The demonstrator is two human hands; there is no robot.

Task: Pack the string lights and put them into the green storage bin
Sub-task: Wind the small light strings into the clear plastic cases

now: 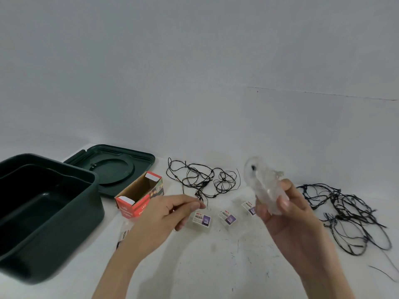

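A dark green storage bin stands open at the left, nothing visible inside. My right hand is raised and grips a clear plastic bag, blurred, with something dark inside it. My left hand hovers over the table with thumb and finger close together; whether they pinch the wire end beside them I cannot tell. One tangle of black string lights lies behind my left hand. A larger tangle of string lights lies at the right.
The bin's green lid lies upside down behind the bin. An open red LED-lights box sits beside it. Three small white labelled packets lie between my hands. Another label peeks out under my left wrist.
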